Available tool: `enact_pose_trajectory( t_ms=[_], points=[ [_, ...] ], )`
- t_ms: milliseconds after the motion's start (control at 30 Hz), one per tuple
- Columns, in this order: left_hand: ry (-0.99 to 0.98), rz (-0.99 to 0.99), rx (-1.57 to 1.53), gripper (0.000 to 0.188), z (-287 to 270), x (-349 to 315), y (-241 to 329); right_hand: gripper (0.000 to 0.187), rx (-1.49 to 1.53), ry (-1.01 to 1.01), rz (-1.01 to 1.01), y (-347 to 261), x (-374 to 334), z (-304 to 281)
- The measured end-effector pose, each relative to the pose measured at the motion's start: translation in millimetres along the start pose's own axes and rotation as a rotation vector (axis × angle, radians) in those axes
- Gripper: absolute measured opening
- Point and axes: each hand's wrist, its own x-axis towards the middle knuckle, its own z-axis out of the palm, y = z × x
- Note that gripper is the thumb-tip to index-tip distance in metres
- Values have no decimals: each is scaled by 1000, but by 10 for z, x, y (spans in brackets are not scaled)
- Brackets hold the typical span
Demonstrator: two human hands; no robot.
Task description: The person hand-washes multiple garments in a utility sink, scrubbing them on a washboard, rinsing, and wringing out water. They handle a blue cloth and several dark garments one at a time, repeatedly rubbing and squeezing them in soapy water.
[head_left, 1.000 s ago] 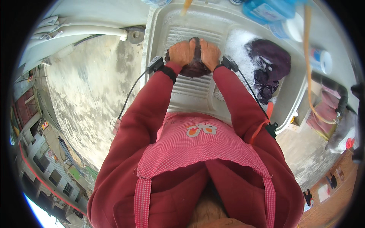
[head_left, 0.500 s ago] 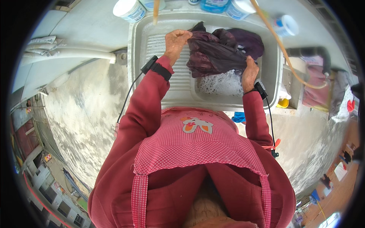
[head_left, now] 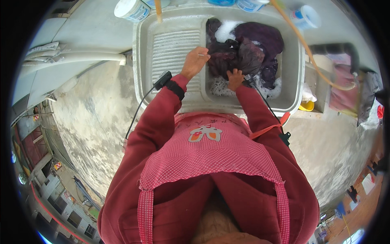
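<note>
A dark maroon garment (head_left: 222, 63) lies bunched in the basin of a washing sink (head_left: 298, 81), partly in sudsy water. My left hand (head_left: 196, 62) is at the garment's left edge, above the divider beside the ribbed washboard (head_left: 168, 57), its fingertips pinching the cloth. My right hand (head_left: 235, 78) is low at the garment's near side, fingers curled into the fabric; what lies under them is hidden. Behind and to the right, a darker purple cloth (head_left: 262, 34) rests in the same basin. White foam (head_left: 221, 88) shows along the near side of the water.
White tubs (head_left: 136, 11) and a blue container line the sink's far rim. A tan hose (head_left: 298, 36) arcs over the right corner. A yellow scoop-like thing (head_left: 307, 105) sits at the right, below the rim. A white pipe (head_left: 93, 57) runs along the left wall.
The garment, stretched up between both hands before, has dropped into the basin and bunched up. My left hand came nearer and slightly right; my right hand moved left and down onto the cloth.
</note>
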Motion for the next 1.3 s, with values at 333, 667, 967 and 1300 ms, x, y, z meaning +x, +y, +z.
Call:
enact_pose_trajectory(
  t_ms=[333, 667, 967, 1300],
  points=[
    [-93, 61, 42, 25, -183, -239, -218, 46, 523, -159, -58, 77, 103, 95],
    [-271, 29, 80, 52, -290, -164, -112, 25, 1609, 398, -248, -414, -1375, -2939],
    [-323, 326, -269, 54, 223, -114, 543, 32, 1594, 752, -663, -156, -2180, -4220],
    [58, -99, -421, 31, -274, -487, 175, 41, 1121, 513, 212, 844, -1275, -2159]
  ],
)
